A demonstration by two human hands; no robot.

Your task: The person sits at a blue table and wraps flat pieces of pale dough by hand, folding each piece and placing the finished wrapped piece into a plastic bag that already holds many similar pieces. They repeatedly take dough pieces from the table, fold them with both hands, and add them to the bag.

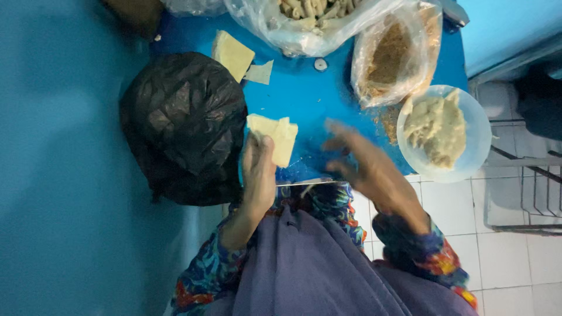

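Clear bowl (pixel 477 126): on the tabletop's (pixel 304 93) right edge, holding pale lumpy filling (pixel 436 129).
Open bag (pixel 389 58): brown crumbs inside, some spilled beside it.
Far bag (pixel 310 20): pale rolled pieces.
Black bag (pixel 184 126): crumpled, left of the hands.
Wrapper sheets (pixel 275 136): thin, pale yellow, squarish, over the blue tabletop's near edge.
Left hand (pixel 259 172): grip closed on the wrapper sheets.
Right hand (pixel 366 167): blurred, fingers spread, holding nothing, near the bowl.
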